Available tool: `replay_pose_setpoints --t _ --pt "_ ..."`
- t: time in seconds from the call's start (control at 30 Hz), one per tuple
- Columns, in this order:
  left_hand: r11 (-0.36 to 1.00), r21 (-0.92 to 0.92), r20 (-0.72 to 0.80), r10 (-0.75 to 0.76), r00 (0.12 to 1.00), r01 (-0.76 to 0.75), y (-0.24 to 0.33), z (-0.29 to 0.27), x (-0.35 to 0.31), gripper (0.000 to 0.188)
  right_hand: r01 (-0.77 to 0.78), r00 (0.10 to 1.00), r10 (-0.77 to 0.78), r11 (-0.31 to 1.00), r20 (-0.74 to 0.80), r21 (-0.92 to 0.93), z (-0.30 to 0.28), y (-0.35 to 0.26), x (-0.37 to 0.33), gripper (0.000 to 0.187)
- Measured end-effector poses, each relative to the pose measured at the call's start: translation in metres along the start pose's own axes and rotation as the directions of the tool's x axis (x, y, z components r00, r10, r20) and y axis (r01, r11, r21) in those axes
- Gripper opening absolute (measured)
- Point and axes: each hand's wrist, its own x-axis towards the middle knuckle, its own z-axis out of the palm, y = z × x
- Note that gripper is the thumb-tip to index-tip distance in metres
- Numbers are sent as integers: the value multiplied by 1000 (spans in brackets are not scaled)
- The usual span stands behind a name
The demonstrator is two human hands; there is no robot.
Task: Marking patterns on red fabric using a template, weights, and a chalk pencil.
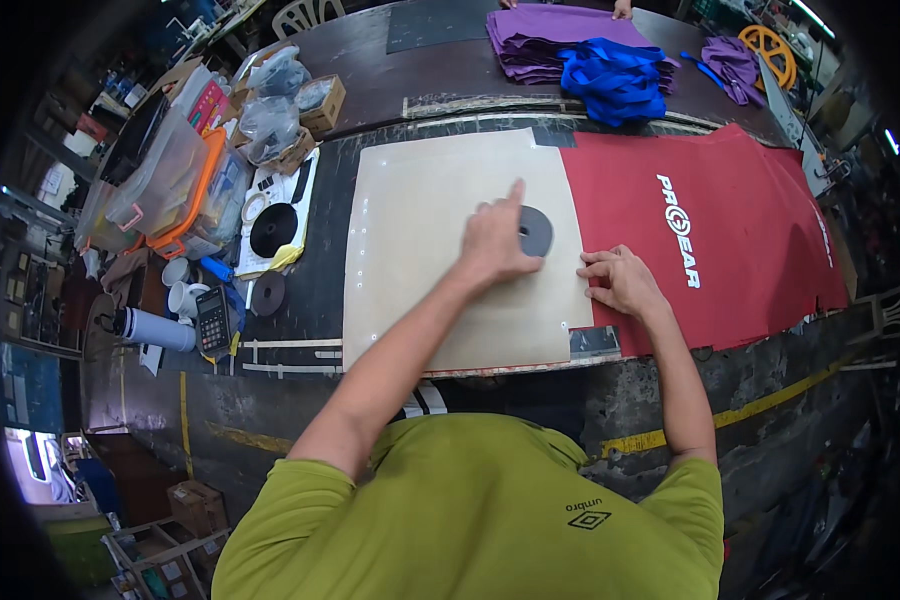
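Note:
A large beige template board [430, 230] with small holes along its left side lies on the dark worktable. On its right part rests a dark grey round disc [538, 234] with a centre hole. My left hand [492, 240] is over the board at the disc's left side, index finger stretched away from me and thumb reaching along the disc's near edge. Red fabric [740, 250] with white print extends from the board's right edge. My right hand [626, 282] lies on that fabric, its spread fingertips at the board's edge.
Purple folded fabric [530, 45] and a blue strap bundle [615, 80] lie on the far table, with another person's hand [622, 8] behind. At left are plastic bins [160, 200], a calculator [213, 320], a tumbler [155, 328], mugs [184, 298] and another dark disc [267, 294].

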Motion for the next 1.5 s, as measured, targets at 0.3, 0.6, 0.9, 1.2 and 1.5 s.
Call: replay_pose_setpoints --t 0.3,0.6,0.9,1.2,1.5 --pt "989 112 126 -105 986 91 23 49 3 126 60 997 -61 997 -47 -39 7 7 2 39" --pt "904 270 -441 -190 877 331 -142 -44 -95 80 108 993 -106 993 -53 38 7 2 1 46" --pt "530 230 -368 -729 578 816 -295 -156 -233 102 57 998 -57 998 4 40 0 -13 2 46" --pt "877 110 -473 -367 801 467 -220 -131 -158 89 62 998 -62 997 -8 48 3 -15 5 46" --pt "885 83 -185 -439 879 459 -174 -48 41 95 0 1000 -2 999 26 47 2 -16 8 49"
